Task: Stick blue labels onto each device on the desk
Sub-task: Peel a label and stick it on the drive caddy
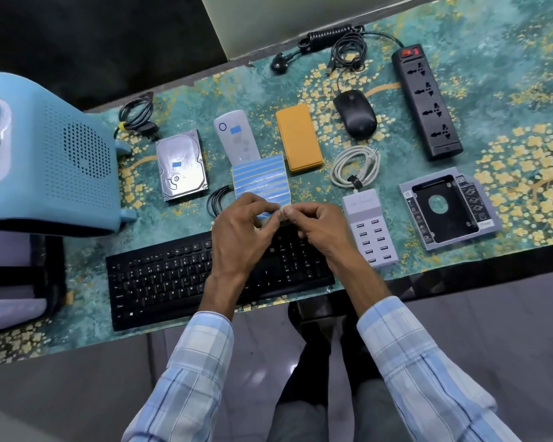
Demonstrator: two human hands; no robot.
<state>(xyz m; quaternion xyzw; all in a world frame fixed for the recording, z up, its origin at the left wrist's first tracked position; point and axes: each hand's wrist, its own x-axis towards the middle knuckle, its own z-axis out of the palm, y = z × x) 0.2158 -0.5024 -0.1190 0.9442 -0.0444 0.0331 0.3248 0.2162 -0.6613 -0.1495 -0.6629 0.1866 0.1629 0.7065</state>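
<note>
Above the black keyboard (173, 279), my left hand (240, 237) holds a sheet of blue labels (261, 180) by its lower edge. My right hand (316, 229) pinches the sheet's lower right corner with thumb and forefinger. The hard drive (181, 165) and the white remote (235, 137) each carry a blue label. No label shows on the yellow power bank (297, 137), the black mouse (355, 114), the power strip (426, 102), the white USB charging hub (369, 226) or the grey drive caddy (446, 207).
A light blue speaker-like box (51, 154) stands at the left. Coiled cables lie about: black ones (138, 114) beside the hard drive and at the back (347, 52), a white one (355, 165) above the hub. The desk's front edge runs just below the keyboard.
</note>
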